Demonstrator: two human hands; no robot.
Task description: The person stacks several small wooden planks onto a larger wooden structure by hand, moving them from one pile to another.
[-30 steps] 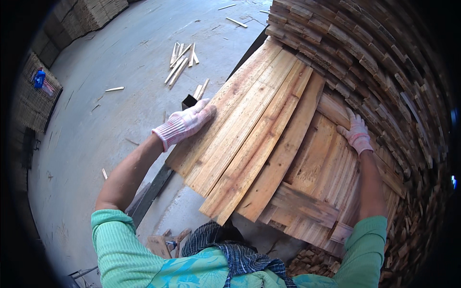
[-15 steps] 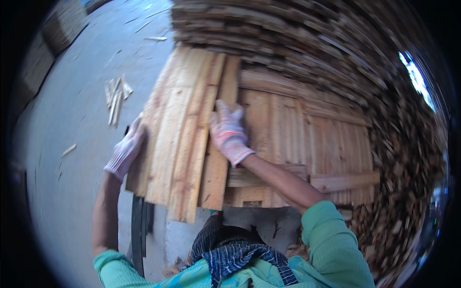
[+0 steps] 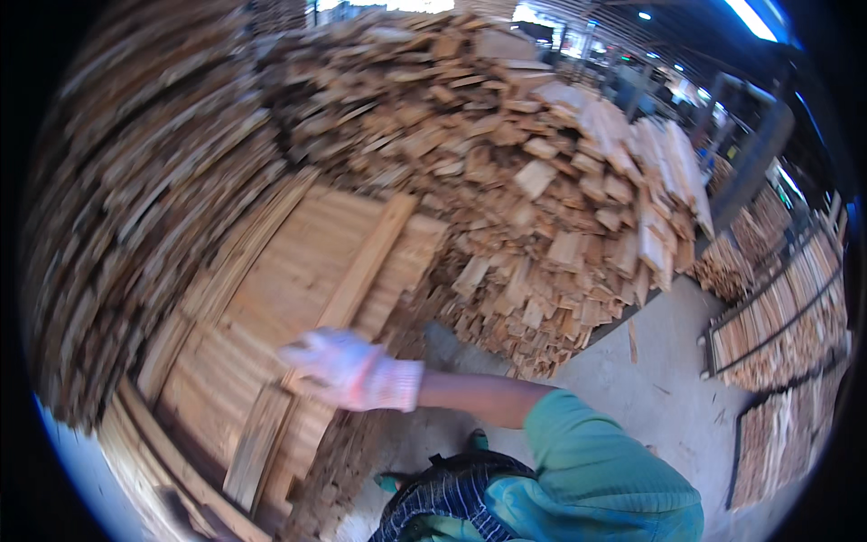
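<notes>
My right hand (image 3: 339, 369), in a white and pink knit glove, reaches left over a stack of wooden boards (image 3: 271, 262). It lies at the junction of two narrow crosswise strips, a long one (image 3: 366, 262) and a short one (image 3: 257, 447). Motion blur smears its fingers, so whether it grips a strip does not show. More light boards (image 3: 181, 470) stand at the stack's near left end. A dark, blurred part of what looks like my left forearm (image 3: 185, 517) shows at the lower left; my left hand is not visible.
A tall wall of stacked wood (image 3: 153, 199) rises along the left. Beyond the boards lies a big heap of loose wood pieces (image 3: 506, 172). Strapped wood bundles (image 3: 781, 316) stand on the concrete floor (image 3: 668, 379) at the right.
The view has swung to the right, bringing the heap and bundles in. My right hand has left the light boards at the near end for the strips. My left hand has gone out of sight.
</notes>
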